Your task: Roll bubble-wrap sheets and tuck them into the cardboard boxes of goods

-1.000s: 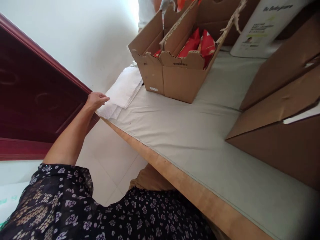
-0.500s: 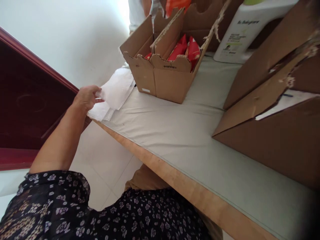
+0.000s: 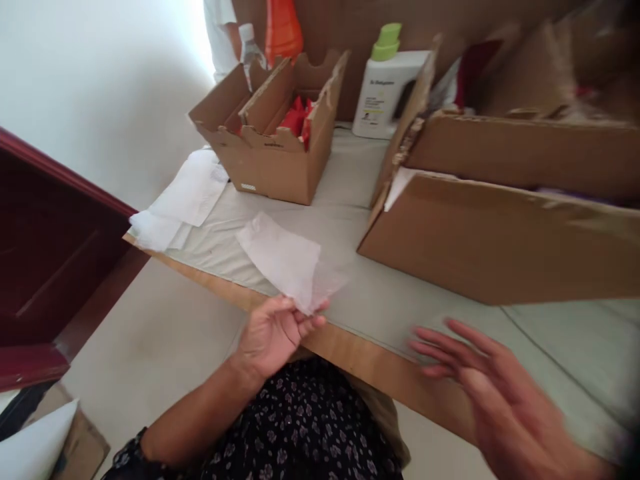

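Note:
My left hand pinches one white paper sheet by its near corner and holds it over the front edge of the table. My right hand hovers at the lower right, fingers spread and empty, blurred by motion. A stack of similar white sheets lies at the table's left corner. Behind it stands an open cardboard box with red packets inside.
A large cardboard box fills the right side of the table. A white bottle with a green cap and a clear bottle stand at the back, near another person in white. A dark red door is at left.
My left hand took one sheet from the stack at the corner and brought it toward me. My right hand has come into view. The camera swung right.

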`<state>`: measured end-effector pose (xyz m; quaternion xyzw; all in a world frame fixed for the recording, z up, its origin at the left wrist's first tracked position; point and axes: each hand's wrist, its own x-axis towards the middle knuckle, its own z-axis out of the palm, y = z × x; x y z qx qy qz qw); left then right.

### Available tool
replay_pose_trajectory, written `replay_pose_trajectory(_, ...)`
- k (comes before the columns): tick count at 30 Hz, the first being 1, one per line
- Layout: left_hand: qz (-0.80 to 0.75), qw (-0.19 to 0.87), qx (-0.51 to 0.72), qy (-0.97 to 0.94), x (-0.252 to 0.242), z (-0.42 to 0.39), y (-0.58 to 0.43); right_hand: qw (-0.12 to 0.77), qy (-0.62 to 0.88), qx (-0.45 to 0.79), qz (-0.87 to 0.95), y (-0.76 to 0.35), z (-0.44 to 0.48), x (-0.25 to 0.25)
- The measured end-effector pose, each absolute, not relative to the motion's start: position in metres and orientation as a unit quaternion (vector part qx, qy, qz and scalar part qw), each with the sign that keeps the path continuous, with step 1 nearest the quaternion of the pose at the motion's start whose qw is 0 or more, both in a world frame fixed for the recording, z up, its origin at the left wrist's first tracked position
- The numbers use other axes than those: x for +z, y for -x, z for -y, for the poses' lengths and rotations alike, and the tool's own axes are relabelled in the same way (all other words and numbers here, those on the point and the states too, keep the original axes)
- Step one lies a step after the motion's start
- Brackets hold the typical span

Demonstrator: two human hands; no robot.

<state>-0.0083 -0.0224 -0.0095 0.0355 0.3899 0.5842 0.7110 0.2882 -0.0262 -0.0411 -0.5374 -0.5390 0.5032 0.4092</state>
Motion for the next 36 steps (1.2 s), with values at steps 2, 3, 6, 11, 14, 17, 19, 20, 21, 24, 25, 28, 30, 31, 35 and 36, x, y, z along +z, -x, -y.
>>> replay_pose_trajectory(2, -0.386, 0.751, 0.534, -0.047, -0.016, 0.029, -0.026, 0.388, 0.513, 0.573, 0.507, -0.271, 0.021, -0.046)
replay_pose_trajectory(3, -0.389, 0.766, 0.508, -0.063, -0.019, 0.033, -0.040, 0.380, 0.499, 0.595, 0.503, -0.263, 0.016, -0.047)
replay_pose_trajectory(6, -0.414, 0.783, 0.451, -0.109, -0.026, 0.042, -0.075, 0.360, 0.500, 0.577, 0.535, -0.246, 0.001, -0.043)
replay_pose_trajectory(11, -0.414, 0.825, 0.322, -0.208, -0.031, 0.057, -0.094, 0.342, 0.599, 0.411, 0.596, -0.256, -0.012, -0.034)
replay_pose_trajectory(14, -0.366, 0.845, 0.210, -0.328, -0.020, 0.059, -0.083, 0.339, 0.626, 0.317, 0.626, -0.291, -0.016, -0.037)
replay_pose_trajectory(17, -0.423, 0.725, 0.243, -0.485, -0.007, 0.048, -0.061, 0.338, 0.666, 0.161, 0.645, -0.330, -0.011, -0.035)
replay_pose_trajectory(19, -0.484, 0.560, 0.307, -0.599, -0.004, 0.034, -0.049, 0.346, 0.679, 0.060, 0.645, -0.340, -0.004, -0.030)
replay_pose_trajectory(20, -0.499, 0.468, 0.328, -0.651, -0.004, 0.026, -0.045, 0.348, 0.670, 0.027, 0.655, -0.337, 0.000, -0.027)
replay_pose_trajectory(21, -0.505, 0.379, 0.337, -0.699, -0.006, 0.019, -0.043, 0.343, 0.651, 0.010, 0.677, -0.329, 0.003, -0.025)
replay_pose_trajectory(24, -0.487, 0.189, 0.277, -0.806, -0.020, -0.003, -0.045, 0.269, 0.550, 0.039, 0.789, -0.281, 0.001, -0.029)
replay_pose_trajectory(25, -0.482, 0.152, 0.238, -0.829, -0.027, -0.009, -0.047, 0.232, 0.519, 0.055, 0.821, -0.264, -0.003, -0.033)
replay_pose_trajectory(28, -0.476, 0.094, 0.129, -0.865, -0.046, -0.018, -0.046, 0.151, 0.470, 0.077, 0.866, -0.233, -0.013, -0.051)
replay_pose_trajectory(30, -0.474, 0.079, 0.086, -0.873, -0.056, -0.017, -0.040, 0.135, 0.458, 0.074, 0.876, -0.241, -0.011, -0.063)
replay_pose_trajectory(31, -0.475, 0.073, 0.076, -0.874, -0.060, -0.015, -0.037, 0.134, 0.459, 0.067, 0.875, -0.254, -0.006, -0.067)
replay_pose_trajectory(35, -0.486, 0.066, 0.075, -0.868, -0.064, -0.007, -0.029, 0.124, 0.553, 0.009, 0.824, -0.329, 0.024, -0.072)
replay_pose_trajectory(36, -0.486, 0.068, 0.077, -0.868, -0.064, -0.006, -0.029, 0.120, 0.585, -0.008, 0.802, -0.344, 0.031, -0.069)
